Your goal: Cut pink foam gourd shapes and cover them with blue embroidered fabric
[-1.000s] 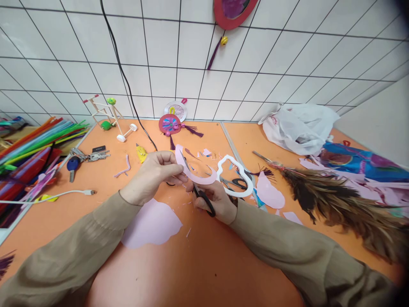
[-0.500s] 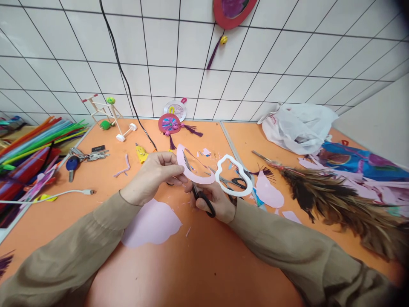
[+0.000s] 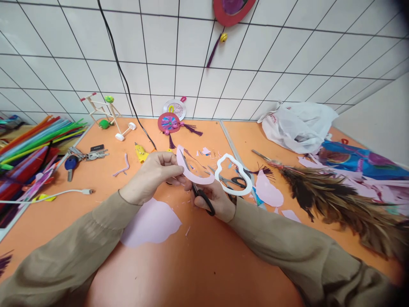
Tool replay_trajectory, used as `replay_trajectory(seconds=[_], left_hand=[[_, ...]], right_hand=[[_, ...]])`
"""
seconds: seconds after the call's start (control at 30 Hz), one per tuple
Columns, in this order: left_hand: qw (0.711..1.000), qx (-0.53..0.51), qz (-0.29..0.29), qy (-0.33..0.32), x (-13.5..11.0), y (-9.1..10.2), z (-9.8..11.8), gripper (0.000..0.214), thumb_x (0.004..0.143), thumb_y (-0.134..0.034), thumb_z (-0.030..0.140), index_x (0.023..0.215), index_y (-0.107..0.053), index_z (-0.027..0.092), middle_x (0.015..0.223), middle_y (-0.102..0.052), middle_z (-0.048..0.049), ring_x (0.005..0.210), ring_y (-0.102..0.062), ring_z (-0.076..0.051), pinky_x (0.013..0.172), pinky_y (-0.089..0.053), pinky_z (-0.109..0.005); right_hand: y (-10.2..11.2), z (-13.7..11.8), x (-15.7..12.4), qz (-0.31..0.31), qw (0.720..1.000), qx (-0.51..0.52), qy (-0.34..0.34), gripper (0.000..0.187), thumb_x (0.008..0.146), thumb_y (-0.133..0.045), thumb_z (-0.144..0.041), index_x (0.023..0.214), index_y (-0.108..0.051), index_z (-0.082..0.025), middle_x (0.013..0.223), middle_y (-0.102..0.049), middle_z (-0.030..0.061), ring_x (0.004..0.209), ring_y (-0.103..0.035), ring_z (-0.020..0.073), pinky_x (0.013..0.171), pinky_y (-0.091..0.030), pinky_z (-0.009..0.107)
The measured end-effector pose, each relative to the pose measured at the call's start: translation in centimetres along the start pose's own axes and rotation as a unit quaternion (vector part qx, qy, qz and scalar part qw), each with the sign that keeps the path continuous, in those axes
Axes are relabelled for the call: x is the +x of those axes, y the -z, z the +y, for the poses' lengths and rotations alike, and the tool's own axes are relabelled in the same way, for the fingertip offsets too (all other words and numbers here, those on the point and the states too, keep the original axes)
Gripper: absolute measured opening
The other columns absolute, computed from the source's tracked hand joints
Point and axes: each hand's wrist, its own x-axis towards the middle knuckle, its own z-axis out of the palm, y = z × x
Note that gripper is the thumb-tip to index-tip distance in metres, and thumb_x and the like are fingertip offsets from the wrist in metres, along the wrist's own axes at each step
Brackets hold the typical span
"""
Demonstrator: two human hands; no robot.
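Note:
My left hand [image 3: 150,177] pinches a curved strip of pale pink paper [image 3: 194,175] above the orange table [image 3: 198,264]. My right hand [image 3: 215,201] grips black-handled scissors [image 3: 202,197], whose blades reach up into the pink strip. A white gourd-shaped outline [image 3: 230,175] lies just right of the strip, over a second pair of scissors [image 3: 237,182]. A larger pink paper cut-out [image 3: 151,222] rests on the table below my left wrist.
Pipe cleaners [image 3: 28,149] are piled at the left, with keys [image 3: 81,157] and a white cable [image 3: 60,195] nearby. Feathers [image 3: 338,200], pink scraps [image 3: 269,192] and a white plastic bag [image 3: 297,125] lie at the right. Round decorations [image 3: 171,121] stand by the tiled wall.
Both hands stay nearly in place; the pink strip has turned slightly against the scissor blades.

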Motion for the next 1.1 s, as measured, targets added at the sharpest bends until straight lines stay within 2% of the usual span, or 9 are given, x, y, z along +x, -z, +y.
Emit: replay_trajectory(seconds=[0.2, 0.33, 0.43, 0.6, 0.8, 1.1], left_hand=[[1.0, 0.009, 0.025, -0.009, 0.1, -0.2, 0.24, 0.014, 0.065, -0.074, 0.016, 0.063, -0.061, 0.017, 0.05, -0.066, -0.0005, 0.046, -0.062, -0.011, 0.046, -0.046, -0.019], [0.999, -0.025, 0.028, 0.004, 0.11, -0.38, 0.26, 0.013, 0.067, -0.072, 0.013, 0.066, -0.06, 0.016, 0.059, -0.073, -0.0041, 0.056, -0.07, -0.014, 0.054, -0.052, -0.019], [0.999, -0.044, 0.029, 0.014, 0.09, -0.28, 0.3, 0.01, 0.069, -0.071, 0.014, 0.066, -0.061, 0.016, 0.062, -0.074, -0.0052, 0.062, -0.073, -0.015, 0.057, -0.054, -0.02], [0.999, -0.041, 0.019, 0.027, 0.05, -0.09, 0.37, 0.01, 0.07, -0.071, 0.015, 0.065, -0.063, 0.015, 0.061, -0.074, -0.0065, 0.058, -0.071, -0.014, 0.056, -0.055, -0.02], [0.998, -0.04, 0.03, 0.03, -0.03, -0.26, 0.24, 0.011, 0.07, -0.071, 0.015, 0.066, -0.061, 0.016, 0.061, -0.074, -0.0065, 0.057, -0.071, -0.014, 0.055, -0.054, -0.019], [0.997, -0.07, 0.037, 0.021, -0.15, -0.62, 0.23, 0.013, 0.07, -0.071, 0.011, 0.064, -0.059, 0.015, 0.058, -0.072, -0.0039, 0.054, -0.071, -0.013, 0.053, -0.056, -0.018]], right_hand=[[-0.13, 0.13, -0.11, 0.014, 1.0, 0.019, -0.016, 0.049, 0.075, -0.078, -0.06, 0.09, -0.061, -0.017, 0.066, -0.054, -0.0014, 0.052, -0.052, 0.0111, 0.048, -0.044, 0.025], [-0.25, 0.01, -0.13, 0.014, 0.999, 0.033, -0.013, 0.05, 0.073, -0.078, -0.061, 0.09, -0.06, -0.017, 0.069, -0.052, -0.0008, 0.054, -0.051, 0.0115, 0.047, -0.046, 0.025], [-0.37, -0.18, -0.24, 0.012, 0.999, 0.041, -0.016, 0.053, 0.076, -0.073, -0.067, 0.092, -0.058, -0.018, 0.069, -0.053, -0.0005, 0.054, -0.051, 0.0113, 0.049, -0.046, 0.026], [-0.46, -0.51, -0.38, 0.005, 0.999, 0.039, -0.012, 0.054, 0.079, -0.068, -0.07, 0.088, -0.056, -0.019, 0.068, -0.054, -0.0007, 0.055, -0.052, 0.0112, 0.052, -0.044, 0.027], [-0.21, 0.06, -0.15, -0.004, 0.999, 0.035, 0.01, 0.048, 0.077, -0.076, -0.06, 0.09, -0.058, -0.018, 0.068, -0.056, -0.001, 0.055, -0.052, 0.0109, 0.051, -0.042, 0.025], [-0.24, 0.39, -0.03, 0.003, 0.999, 0.035, -0.01, 0.054, 0.074, -0.076, -0.066, 0.092, -0.061, -0.017, 0.068, -0.054, -0.001, 0.055, -0.051, 0.0118, 0.051, -0.042, 0.026]])
